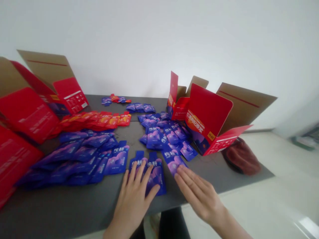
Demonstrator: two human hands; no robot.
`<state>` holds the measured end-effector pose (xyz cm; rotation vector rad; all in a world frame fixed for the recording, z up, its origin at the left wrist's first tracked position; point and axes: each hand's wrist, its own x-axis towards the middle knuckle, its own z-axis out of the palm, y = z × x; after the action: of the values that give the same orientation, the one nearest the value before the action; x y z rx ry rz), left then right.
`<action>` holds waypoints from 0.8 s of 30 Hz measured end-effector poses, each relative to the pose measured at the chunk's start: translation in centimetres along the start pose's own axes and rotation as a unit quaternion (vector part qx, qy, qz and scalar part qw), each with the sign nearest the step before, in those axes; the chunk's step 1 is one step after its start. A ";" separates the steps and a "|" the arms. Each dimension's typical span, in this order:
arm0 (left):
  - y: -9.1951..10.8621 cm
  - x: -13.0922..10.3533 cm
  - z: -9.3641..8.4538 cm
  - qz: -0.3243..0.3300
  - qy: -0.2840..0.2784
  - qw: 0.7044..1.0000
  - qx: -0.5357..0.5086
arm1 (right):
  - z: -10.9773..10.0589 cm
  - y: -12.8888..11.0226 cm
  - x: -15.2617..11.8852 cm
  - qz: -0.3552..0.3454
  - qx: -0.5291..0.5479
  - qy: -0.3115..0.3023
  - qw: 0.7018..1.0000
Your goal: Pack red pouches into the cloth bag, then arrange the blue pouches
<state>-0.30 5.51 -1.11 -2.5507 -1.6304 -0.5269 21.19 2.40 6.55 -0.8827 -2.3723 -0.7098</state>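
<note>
My left hand lies with its fingers spread over two flat purple pouches side by side at the table's front. The right one of these purple pouches shows between finger and thumb; its spout end points away from me. My right hand has its fingers pressed together on the near end of another purple pouch, which lies slanted just right of the pair. The thumb of that hand is hidden. Beyond it is a loose heap of purple pouches. Left of my left hand, a layered pile of purple pouches spreads out.
Red-orange pouches lie in a row behind the left pile. Open red cartons stand at the left, and more open red cartons at the right. A dark red cloth item lies near the right edge of the grey table.
</note>
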 end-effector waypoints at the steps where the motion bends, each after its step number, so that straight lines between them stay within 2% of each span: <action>1: 0.0 0.0 0.0 -0.001 0.001 1.000 -0.001 | 0.3 -1.1 -1.1 0.005 0.007 -0.012 1.000; 4: 0.1 0.0 0.0 -0.003 -0.001 1.000 -0.003 | 2.2 -3.0 -3.5 0.035 0.018 -0.046 0.998; 7: 0.2 0.0 -0.1 -0.004 -0.004 1.000 -0.006 | 3.6 -3.6 -4.2 0.061 0.037 -0.086 0.994; 14: 0.2 -0.1 -0.1 0.005 0.000 1.000 -0.003 | 2.7 -3.1 -2.5 0.139 0.153 -0.125 0.971; 18: 0.1 -0.2 -0.1 0.008 0.005 1.000 -0.002 | 3.2 -2.5 -2.7 0.166 0.174 -0.170 0.956; 24: 0.9 -0.9 -0.4 0.014 0.004 1.000 -0.001 | 4.0 -3.1 -3.6 0.161 0.188 -0.189 0.950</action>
<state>0.09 4.28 -0.93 -2.5650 -1.5892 -0.5355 20.30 1.26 0.45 -1.2748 -2.4726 0.0506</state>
